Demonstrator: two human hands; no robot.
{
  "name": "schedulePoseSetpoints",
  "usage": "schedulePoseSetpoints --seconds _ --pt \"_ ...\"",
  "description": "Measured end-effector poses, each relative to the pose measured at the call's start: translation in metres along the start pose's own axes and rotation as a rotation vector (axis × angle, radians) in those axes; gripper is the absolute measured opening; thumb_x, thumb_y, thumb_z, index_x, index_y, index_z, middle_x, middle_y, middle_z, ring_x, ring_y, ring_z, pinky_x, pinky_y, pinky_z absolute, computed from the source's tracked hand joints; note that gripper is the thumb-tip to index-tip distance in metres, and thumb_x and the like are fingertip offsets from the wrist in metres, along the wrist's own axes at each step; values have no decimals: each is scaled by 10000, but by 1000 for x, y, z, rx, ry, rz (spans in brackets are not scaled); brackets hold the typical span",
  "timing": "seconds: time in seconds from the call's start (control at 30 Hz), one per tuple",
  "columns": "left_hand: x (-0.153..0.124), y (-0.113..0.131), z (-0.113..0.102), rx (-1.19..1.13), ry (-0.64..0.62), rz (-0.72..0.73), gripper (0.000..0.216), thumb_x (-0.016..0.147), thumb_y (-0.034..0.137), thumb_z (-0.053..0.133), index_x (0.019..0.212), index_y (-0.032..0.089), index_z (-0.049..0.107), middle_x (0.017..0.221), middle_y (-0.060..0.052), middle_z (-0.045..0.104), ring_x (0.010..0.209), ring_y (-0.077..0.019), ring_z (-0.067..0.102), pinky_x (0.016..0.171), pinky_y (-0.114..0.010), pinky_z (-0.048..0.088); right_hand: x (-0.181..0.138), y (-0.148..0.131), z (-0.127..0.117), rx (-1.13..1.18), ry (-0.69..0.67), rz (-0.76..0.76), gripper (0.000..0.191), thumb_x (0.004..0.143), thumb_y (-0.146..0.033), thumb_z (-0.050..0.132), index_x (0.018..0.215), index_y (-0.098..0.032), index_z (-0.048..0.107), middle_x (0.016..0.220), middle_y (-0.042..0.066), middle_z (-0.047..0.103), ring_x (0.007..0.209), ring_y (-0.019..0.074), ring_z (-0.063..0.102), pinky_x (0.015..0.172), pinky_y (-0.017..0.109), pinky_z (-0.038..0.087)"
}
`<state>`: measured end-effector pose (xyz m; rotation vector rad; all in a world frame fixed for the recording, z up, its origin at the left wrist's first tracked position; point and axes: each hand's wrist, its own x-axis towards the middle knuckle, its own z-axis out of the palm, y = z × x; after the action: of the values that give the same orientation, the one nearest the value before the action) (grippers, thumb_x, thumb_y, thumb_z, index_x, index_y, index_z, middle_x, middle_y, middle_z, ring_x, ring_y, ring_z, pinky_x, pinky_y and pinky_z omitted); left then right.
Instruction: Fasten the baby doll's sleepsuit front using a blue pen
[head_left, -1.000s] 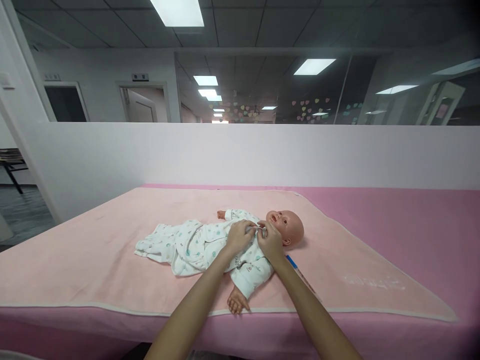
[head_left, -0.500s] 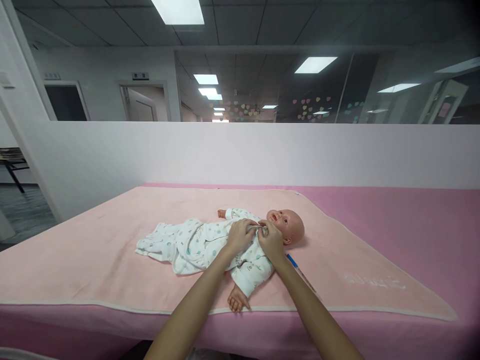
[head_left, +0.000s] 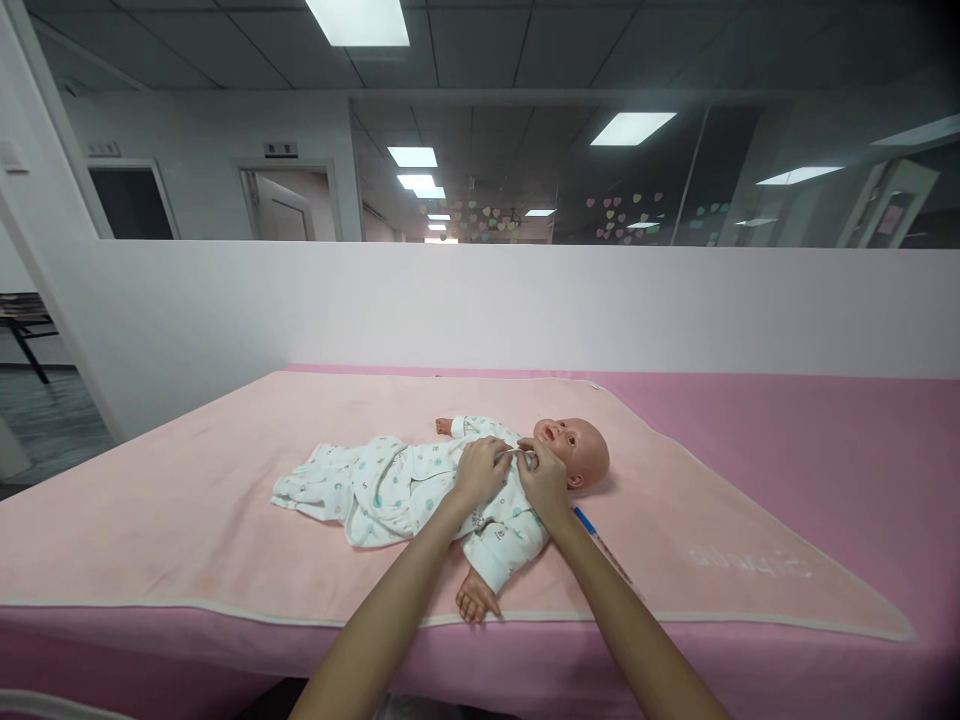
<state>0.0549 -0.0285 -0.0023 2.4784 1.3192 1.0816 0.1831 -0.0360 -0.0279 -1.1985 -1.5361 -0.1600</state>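
Observation:
A baby doll (head_left: 587, 452) lies on its back, its head to the right, dressed in white baby clothes (head_left: 379, 482) with a small green print. Over the doll's upper chest, just below its chin, my left hand (head_left: 480, 472) pinches one end of a thin white tie string (head_left: 513, 451). My right hand (head_left: 544, 484) is closed on the string's other side, close to the doll's face. The string spans the small gap between my fingertips. My fingers partly cover the collar, so how the string joins the clothing cannot be made out.
Beneath the doll a peach-pink blanket (head_left: 187, 500) with white edging covers a pink-topped table (head_left: 847, 450). A blue-capped pen (head_left: 586, 521) lies by my right forearm. Behind the table runs a white low wall (head_left: 525, 305) with glass above it.
Both hands keep nearly the same place at the doll's chest. My fingers have shifted slightly on the white tie string. The doll has not moved.

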Motion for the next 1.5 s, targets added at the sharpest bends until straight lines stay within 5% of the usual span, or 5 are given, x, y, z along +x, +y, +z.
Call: schedulePoseSetpoints --seconds 0.4,1.5 --pt "0 0 0 -34 17 -25 284 823 265 365 900 208 632 907 -26 624 873 -168 533 808 -280 382 0 4 2 17 68 15 194 709 -183 421 809 -156 585 682 33 602 543 128 490 570 248 408" --pt "3 -1 0 -70 -13 -61 257 803 235 386 890 215 626 916 -14 634 867 -168 540 799 -283 397 -1 -1 -1 27 -10 3 173 751 -172 407 757 -175 580 674 14 604 562 123 500 568 231 378"
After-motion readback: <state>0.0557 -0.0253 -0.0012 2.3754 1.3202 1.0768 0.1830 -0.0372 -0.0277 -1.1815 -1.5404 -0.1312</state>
